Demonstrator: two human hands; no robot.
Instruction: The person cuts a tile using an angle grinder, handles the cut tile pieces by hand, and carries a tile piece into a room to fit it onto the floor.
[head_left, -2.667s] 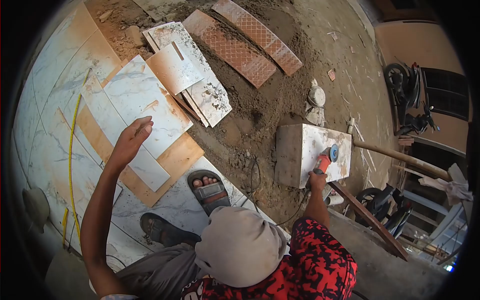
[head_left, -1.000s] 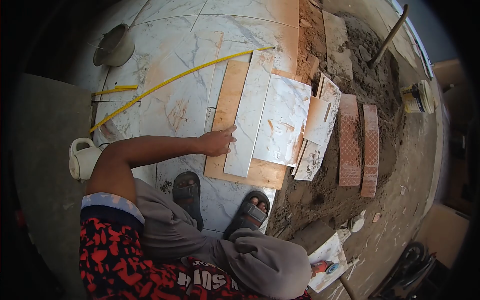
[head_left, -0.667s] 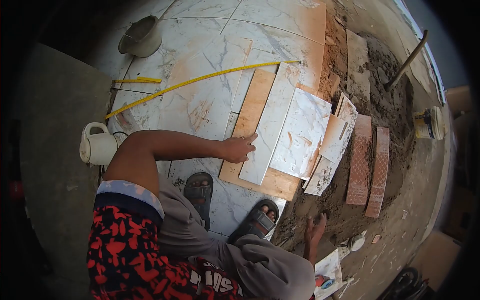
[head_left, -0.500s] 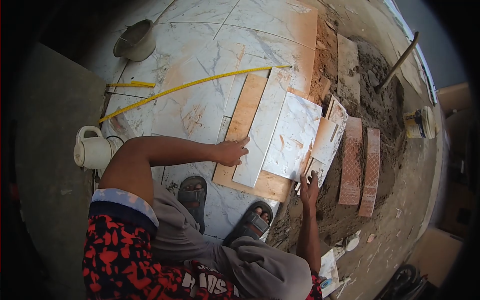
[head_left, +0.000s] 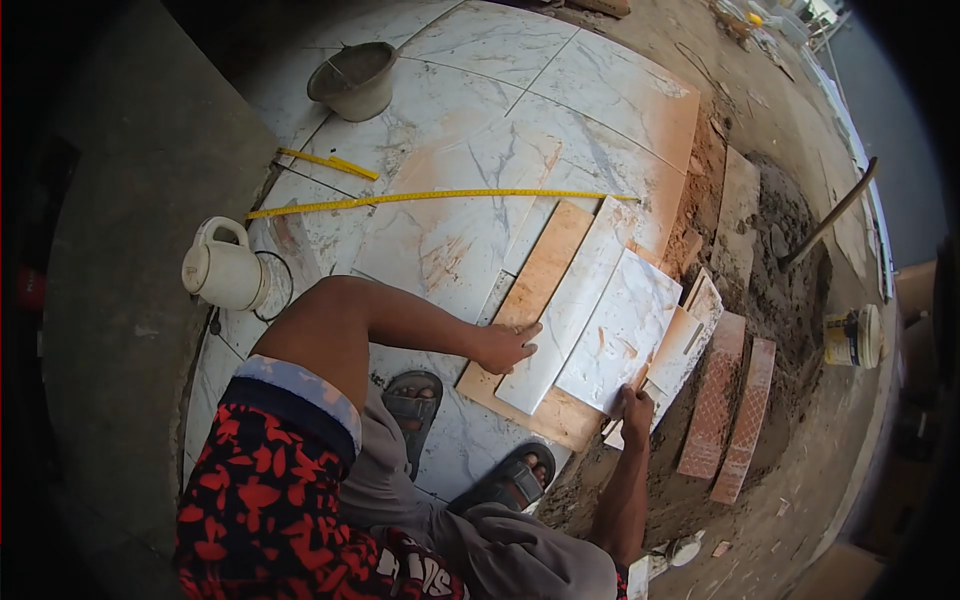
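Observation:
My left hand (head_left: pixel 507 349) lies with fingers extended on the lower part of a narrow white marbled tile strip (head_left: pixel 565 315). A brown strip (head_left: pixel 548 262) lies along that strip's left side, and a wider brown board or tile back (head_left: pixel 556 418) shows beneath. To the right is a wider white tile piece (head_left: pixel 620 330) with wet-looking smears. At its lower right corner my right hand (head_left: pixel 636 412) has its fingers curled; what they hold is hidden. Further right, cut tile offcuts (head_left: pixel 688 338) lie in a loose stack next to that hand.
A yellow measuring tape or folding rule (head_left: pixel 440 196) stretches across the tiled floor (head_left: pixel 450 130). A bucket (head_left: pixel 355 85) and a cream jug (head_left: pixel 225 265) stand left. Two patterned reddish strips (head_left: pixel 714 400), dark mortar (head_left: pixel 790 220) with a handle, and a labelled tub (head_left: pixel 852 336) are right.
My right hand's fingers have gone from extended to curled at the tile's corner. My left hand stays on the strip. The view has shifted, so the scene sits lower and further right.

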